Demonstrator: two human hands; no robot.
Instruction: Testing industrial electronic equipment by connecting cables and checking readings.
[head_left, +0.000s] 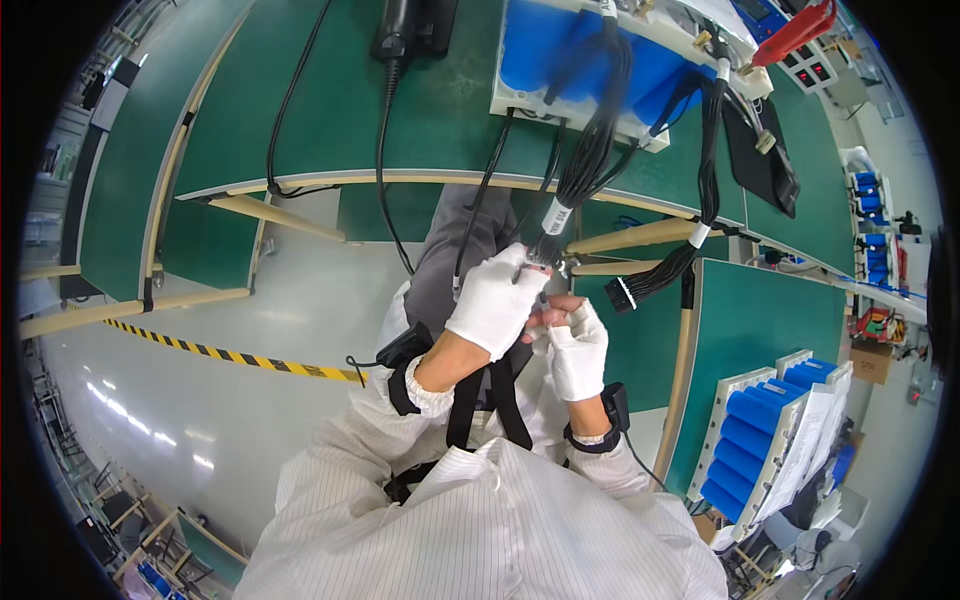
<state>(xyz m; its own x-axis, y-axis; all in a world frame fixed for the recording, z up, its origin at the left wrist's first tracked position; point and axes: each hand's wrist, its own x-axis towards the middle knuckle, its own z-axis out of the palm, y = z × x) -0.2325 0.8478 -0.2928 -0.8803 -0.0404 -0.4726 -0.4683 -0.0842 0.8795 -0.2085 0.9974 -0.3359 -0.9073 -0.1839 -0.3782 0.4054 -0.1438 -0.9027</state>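
Note:
Both my hands, in white gloves, meet in front of my lap just below the table edge. My left hand (495, 305) is closed around the lower end of a black wire harness (592, 160), under its white label (553, 215). Close beside it, my right hand (578, 355) has its bare fingertips pressed together near the harness end; what they pinch is too small to make out. The harness runs up to a battery pack (540, 55) with blue cells and white end frames. A second black harness (708, 150) hangs to the right, ending in a black connector (620, 294).
A green-topped workbench (330, 110) carries the pack, with black cables drooping over its edge. A red clip (795, 35) and a black flat device (758, 155) lie at right. Another blue-celled pack (745, 440) stands on the lower right bench. Striped tape (230, 355) marks the floor.

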